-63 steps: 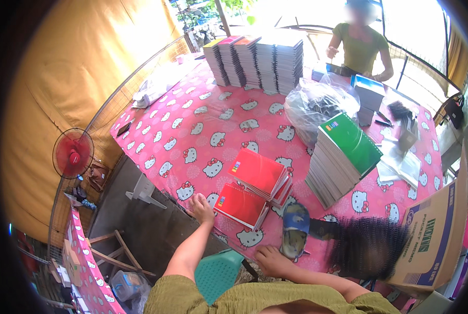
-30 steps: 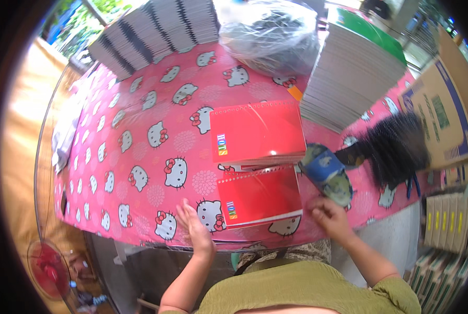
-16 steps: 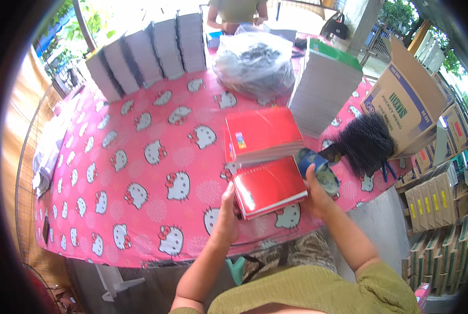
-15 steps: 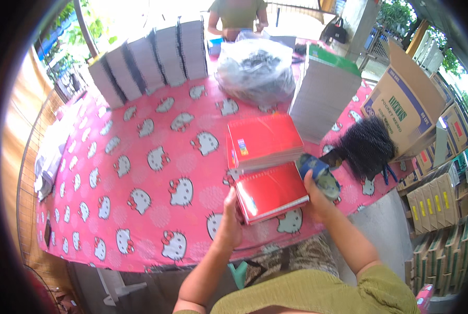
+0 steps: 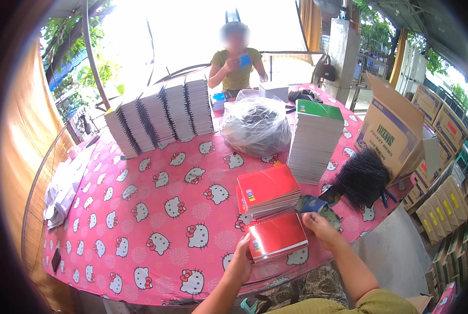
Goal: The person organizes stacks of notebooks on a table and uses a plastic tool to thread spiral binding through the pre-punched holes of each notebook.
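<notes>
A small red notebook stack (image 5: 277, 236) sits between both hands' fingers (image 5: 244, 245).

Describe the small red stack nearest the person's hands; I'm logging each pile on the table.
The near red notebook stack is a short pile of thin notebooks with glossy red covers, a small coloured mark at the top cover's left corner and pale page edges along its front. It lies flat, slightly askew, on the pink cartoon-cat tablecloth near the table's front edge. The left hand touches its near left corner, the right hand its right end. A taller red stack sits just behind it.
</notes>
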Tool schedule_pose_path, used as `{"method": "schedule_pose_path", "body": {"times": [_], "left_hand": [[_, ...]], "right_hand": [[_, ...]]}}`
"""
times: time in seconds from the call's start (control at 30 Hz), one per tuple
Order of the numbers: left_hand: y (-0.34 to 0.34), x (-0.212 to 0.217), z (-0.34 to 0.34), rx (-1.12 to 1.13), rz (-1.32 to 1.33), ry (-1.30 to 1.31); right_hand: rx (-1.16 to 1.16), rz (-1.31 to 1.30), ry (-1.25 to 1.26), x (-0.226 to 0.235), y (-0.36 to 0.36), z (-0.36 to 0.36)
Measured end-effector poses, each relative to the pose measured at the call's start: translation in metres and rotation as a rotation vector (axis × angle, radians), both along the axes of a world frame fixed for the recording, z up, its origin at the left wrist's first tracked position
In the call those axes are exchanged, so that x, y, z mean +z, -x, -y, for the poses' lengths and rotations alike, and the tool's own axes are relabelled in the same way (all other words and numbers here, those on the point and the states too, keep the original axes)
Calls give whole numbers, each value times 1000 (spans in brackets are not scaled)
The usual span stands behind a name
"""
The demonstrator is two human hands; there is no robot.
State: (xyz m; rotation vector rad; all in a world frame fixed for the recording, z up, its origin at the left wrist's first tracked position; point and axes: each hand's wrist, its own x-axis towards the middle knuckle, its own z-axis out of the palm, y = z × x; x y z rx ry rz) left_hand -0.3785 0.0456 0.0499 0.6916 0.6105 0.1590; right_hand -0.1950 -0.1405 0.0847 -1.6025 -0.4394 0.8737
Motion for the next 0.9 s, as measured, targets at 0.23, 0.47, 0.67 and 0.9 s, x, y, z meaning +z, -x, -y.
{"method": "schedule_pose_path", "body": {"times": [0.23, 0.47, 0.67, 0.9], "left_hand": [[14, -5, 8, 73, 77, -28], [20, 79, 51, 527, 177, -903], [-1, 65, 56, 272, 128, -1333], [-28, 116, 76, 296, -151, -1962]], "right_hand": [[-100, 381, 280, 25, -1, -1], [-111, 352, -314, 42, 9, 15], [70, 516, -368, 23, 47, -13], [208, 856, -482, 40, 12, -2]]}}
